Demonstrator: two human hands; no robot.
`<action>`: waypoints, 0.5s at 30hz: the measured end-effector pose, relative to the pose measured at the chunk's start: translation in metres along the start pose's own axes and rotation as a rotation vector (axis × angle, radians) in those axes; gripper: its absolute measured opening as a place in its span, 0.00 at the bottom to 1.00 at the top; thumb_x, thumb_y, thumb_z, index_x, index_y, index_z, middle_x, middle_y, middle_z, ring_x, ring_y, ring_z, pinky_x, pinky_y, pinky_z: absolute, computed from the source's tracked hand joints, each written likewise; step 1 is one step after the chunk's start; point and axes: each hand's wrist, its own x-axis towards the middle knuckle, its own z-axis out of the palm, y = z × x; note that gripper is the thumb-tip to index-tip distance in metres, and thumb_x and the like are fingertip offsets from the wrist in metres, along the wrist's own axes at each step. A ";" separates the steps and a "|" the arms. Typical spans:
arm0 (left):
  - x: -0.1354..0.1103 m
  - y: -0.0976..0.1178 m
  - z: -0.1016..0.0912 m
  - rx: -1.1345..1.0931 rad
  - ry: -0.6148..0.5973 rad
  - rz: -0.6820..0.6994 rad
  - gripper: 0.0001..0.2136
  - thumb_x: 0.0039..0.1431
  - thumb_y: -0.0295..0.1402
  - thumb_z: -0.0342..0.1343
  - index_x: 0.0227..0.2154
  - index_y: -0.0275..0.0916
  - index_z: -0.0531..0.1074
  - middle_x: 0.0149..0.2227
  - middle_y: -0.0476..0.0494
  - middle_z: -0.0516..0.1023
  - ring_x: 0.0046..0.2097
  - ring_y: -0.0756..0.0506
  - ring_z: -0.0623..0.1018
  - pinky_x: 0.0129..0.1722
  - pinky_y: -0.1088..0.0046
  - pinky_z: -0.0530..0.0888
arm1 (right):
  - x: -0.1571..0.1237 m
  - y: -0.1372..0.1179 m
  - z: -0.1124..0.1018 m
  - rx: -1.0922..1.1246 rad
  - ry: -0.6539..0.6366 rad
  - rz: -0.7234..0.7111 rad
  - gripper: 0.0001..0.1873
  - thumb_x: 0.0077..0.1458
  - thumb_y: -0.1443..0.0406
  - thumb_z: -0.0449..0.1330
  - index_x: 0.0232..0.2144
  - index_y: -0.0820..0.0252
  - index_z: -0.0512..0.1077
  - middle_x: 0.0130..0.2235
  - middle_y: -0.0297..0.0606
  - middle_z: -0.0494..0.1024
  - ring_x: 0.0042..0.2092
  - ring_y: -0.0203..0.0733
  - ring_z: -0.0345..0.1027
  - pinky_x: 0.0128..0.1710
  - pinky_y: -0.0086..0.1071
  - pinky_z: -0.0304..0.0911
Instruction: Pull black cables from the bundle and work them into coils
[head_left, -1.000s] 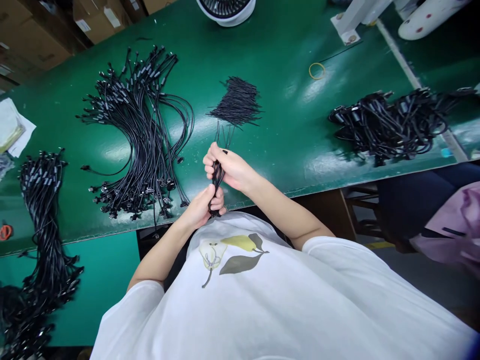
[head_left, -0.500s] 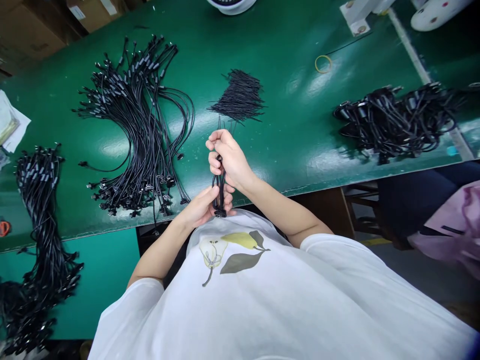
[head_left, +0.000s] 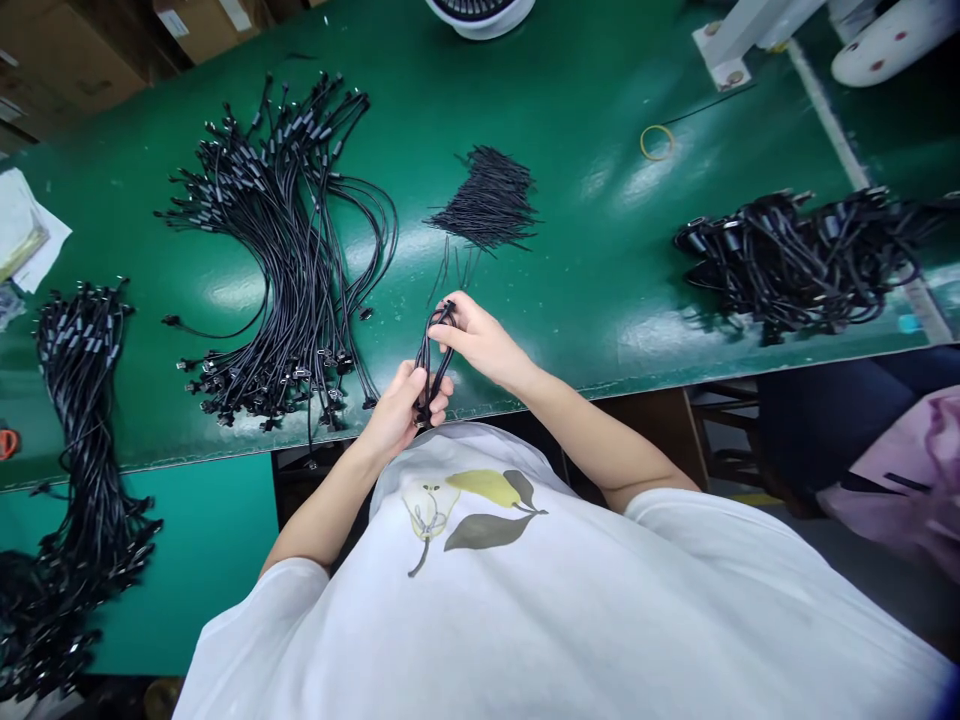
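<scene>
Black cable (head_left: 425,350), folded in loops, is at the near edge of the worktop (head_left: 585,300): the left hand (head_left: 397,410) grips its lower part, the right hand (head_left: 480,340) pinches its top. Loops should be kept even (without hard pulling).

The green table (head_left: 592,290) looks smooth and shiny to me from here. The looped cables (head_left: 424,352) look like smooth black plastic, a bit glossy. I see shiny metal on the plugs (head_left: 301,373), soft, dull cloth in the white shirt (head_left: 525,610), and plain, matt cardboard boxes (head_left: 90,60).
</scene>
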 end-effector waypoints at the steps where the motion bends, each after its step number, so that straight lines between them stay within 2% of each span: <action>1: 0.000 -0.001 -0.001 -0.011 0.002 -0.010 0.16 0.55 0.44 0.62 0.36 0.40 0.64 0.32 0.47 0.74 0.26 0.54 0.66 0.22 0.81 0.63 | 0.000 0.000 0.001 0.062 0.000 0.014 0.15 0.50 0.59 0.64 0.36 0.58 0.66 0.27 0.26 0.67 0.29 0.32 0.60 0.33 0.29 0.58; 4: -0.001 -0.002 -0.004 -0.056 -0.026 -0.069 0.18 0.52 0.45 0.64 0.27 0.36 0.65 0.33 0.44 0.73 0.26 0.55 0.65 0.23 0.81 0.64 | 0.000 -0.003 0.001 0.311 -0.013 0.107 0.20 0.49 0.57 0.66 0.40 0.58 0.66 0.24 0.24 0.63 0.27 0.31 0.58 0.32 0.29 0.58; 7: -0.004 -0.002 -0.007 -0.116 -0.063 -0.139 0.24 0.52 0.47 0.64 0.17 0.34 0.61 0.32 0.43 0.71 0.28 0.56 0.66 0.26 0.81 0.67 | 0.001 -0.008 -0.001 0.553 -0.012 0.219 0.20 0.47 0.56 0.69 0.35 0.59 0.66 0.22 0.23 0.58 0.26 0.29 0.55 0.30 0.27 0.57; 11: -0.010 -0.004 -0.008 -0.144 -0.045 -0.119 0.23 0.52 0.47 0.64 0.18 0.35 0.62 0.33 0.44 0.72 0.30 0.53 0.70 0.32 0.77 0.72 | 0.009 -0.011 -0.002 0.681 0.030 0.302 0.19 0.48 0.54 0.68 0.29 0.58 0.64 0.19 0.21 0.50 0.22 0.28 0.49 0.26 0.26 0.54; 15: -0.015 -0.008 -0.010 -0.041 -0.059 -0.015 0.21 0.51 0.49 0.63 0.22 0.36 0.66 0.40 0.41 0.76 0.36 0.50 0.74 0.37 0.72 0.74 | 0.016 -0.013 0.003 0.685 0.107 0.260 0.21 0.44 0.56 0.69 0.26 0.57 0.61 0.18 0.19 0.47 0.20 0.26 0.41 0.22 0.25 0.47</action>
